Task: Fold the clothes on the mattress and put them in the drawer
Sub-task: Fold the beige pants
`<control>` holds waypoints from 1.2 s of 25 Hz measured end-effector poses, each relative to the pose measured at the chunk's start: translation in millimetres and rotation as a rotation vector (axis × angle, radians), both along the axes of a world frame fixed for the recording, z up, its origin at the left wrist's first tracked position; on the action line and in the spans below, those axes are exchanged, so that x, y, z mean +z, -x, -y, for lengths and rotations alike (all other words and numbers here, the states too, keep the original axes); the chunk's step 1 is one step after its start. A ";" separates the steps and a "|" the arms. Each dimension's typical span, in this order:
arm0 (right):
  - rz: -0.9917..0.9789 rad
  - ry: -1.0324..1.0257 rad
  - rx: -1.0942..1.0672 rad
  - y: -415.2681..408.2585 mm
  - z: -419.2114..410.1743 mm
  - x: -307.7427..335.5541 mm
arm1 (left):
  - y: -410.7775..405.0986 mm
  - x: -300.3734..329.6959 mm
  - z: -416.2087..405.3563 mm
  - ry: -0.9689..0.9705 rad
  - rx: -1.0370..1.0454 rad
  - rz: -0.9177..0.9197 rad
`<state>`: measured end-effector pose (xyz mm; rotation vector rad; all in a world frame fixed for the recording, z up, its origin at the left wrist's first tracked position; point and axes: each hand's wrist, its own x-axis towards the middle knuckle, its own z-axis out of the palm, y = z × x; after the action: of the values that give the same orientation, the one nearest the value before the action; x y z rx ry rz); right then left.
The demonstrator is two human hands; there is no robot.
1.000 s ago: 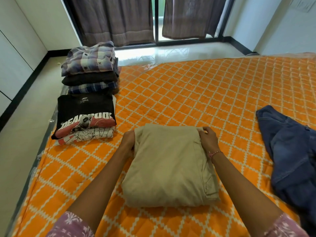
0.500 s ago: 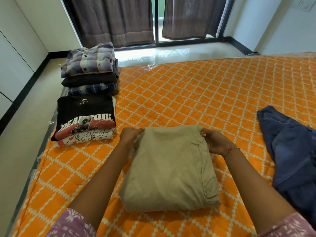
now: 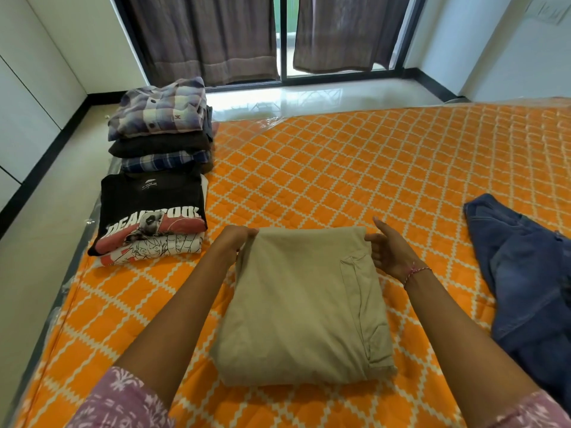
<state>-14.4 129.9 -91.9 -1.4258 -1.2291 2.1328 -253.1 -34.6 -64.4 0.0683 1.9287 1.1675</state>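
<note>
Head view: an orange lattice-quilted mattress [image 3: 340,168] lies on a pale floor before curtained glass doors. Folded khaki trousers [image 3: 302,304] sit at its near middle. The left hand [image 3: 236,239] pinches the far left corner; the right hand [image 3: 386,251] is loosely open, fingertips touching the far right corner. Two stacks of folded clothes [image 3: 154,186] stand at the left edge, and unfolded jeans [image 3: 525,273] lie to the right. To finish well, I judge both hands should grip the bundle's sides evenly, supporting it from beneath so the layers stay aligned when lifted toward the stacks.
</note>
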 end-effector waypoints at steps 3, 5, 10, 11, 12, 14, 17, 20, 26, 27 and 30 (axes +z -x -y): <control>0.055 -0.114 -0.095 3.8 5.6 -1.0 | -1.2 -8.5 0.6 -0.121 0.091 -0.037; 0.029 -0.191 -0.122 8.1 10.0 -10.7 | -10.1 -14.2 3.0 -0.198 0.160 -0.063; 0.147 -0.349 0.009 13.3 20.5 -30.2 | -16.6 -23.8 6.7 -0.258 0.078 -0.134; 0.229 -0.472 0.042 16.1 22.3 -31.8 | -15.2 -27.6 6.6 -0.250 0.031 -0.232; 0.330 -0.598 0.063 18.8 25.6 -30.1 | -14.0 -30.6 7.5 -0.164 -0.035 -0.406; 0.561 -0.778 0.008 18.3 33.8 -25.6 | -13.3 -37.6 15.3 0.080 -0.088 -0.660; 0.658 -0.593 0.068 1.0 46.6 -17.2 | -13.6 -43.1 31.3 0.134 -0.049 -0.254; 0.530 -0.250 0.212 -24.8 68.0 -8.5 | -16.1 -39.0 58.8 0.139 -0.196 0.117; 0.008 -0.218 0.094 -50.8 114.6 -22.5 | -79.4 -29.2 98.0 -0.021 -0.053 0.033; -0.062 -0.218 0.063 -47.3 124.9 -19.8 | -81.6 -26.0 108.9 -0.080 0.005 0.057; -0.164 -0.224 0.019 -30.6 158.6 -18.7 | -72.8 -12.3 151.1 -0.223 0.101 0.112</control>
<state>16.2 -28.7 -110.6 -1.1275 -1.3726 2.0045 -180.2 -185.7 -76.8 0.0240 1.7147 1.4211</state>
